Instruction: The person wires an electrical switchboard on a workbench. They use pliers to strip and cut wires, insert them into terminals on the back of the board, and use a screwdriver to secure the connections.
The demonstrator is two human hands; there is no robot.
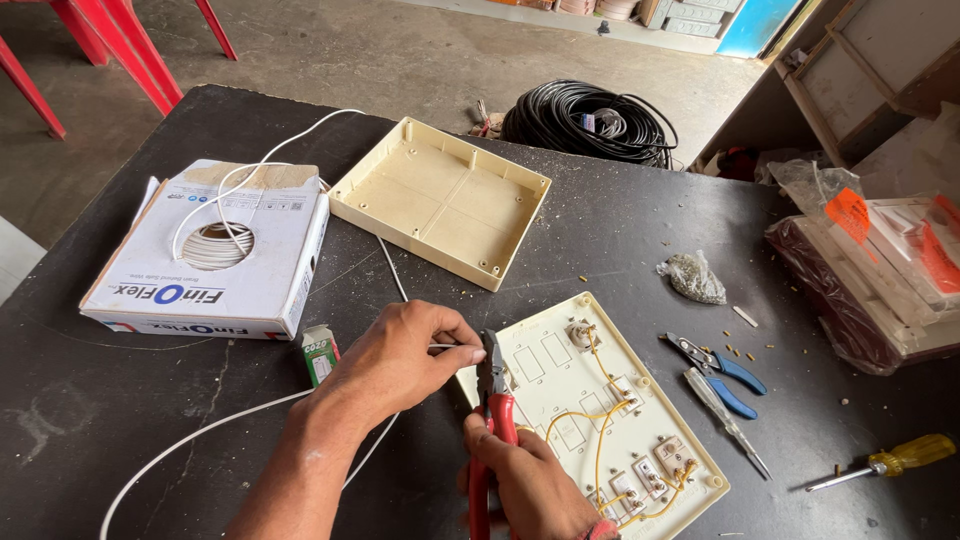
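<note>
Right hand (530, 485): closest to me at the bottom edge, fingers wrapped shut around the red handles of the pliers (492, 400), nose pointing up.
Pliers: I see the dark tip meeting the white wire (215, 425) right at my left fingertips, just off the left edge of the switch plate (535, 350).
Left hand (400, 355): thumb and fingers pinched together on the white wire, holding it against the plier tip.
White wire: it runs from my pinch down to the lower left across the black table (620, 215), and another stretch goes up to the wire box (215, 250).
Switch plate: cream, lying back side up, yellow wiring looped between its fittings.
Cream back box (440, 200): open side up, beyond my hands.
Right of the plate: blue-handled cutters (720, 365), a tester screwdriver (725, 420), and a yellow-handled screwdriver (885, 462) farther out.
Far edge: black cable coil (590, 120).
</note>
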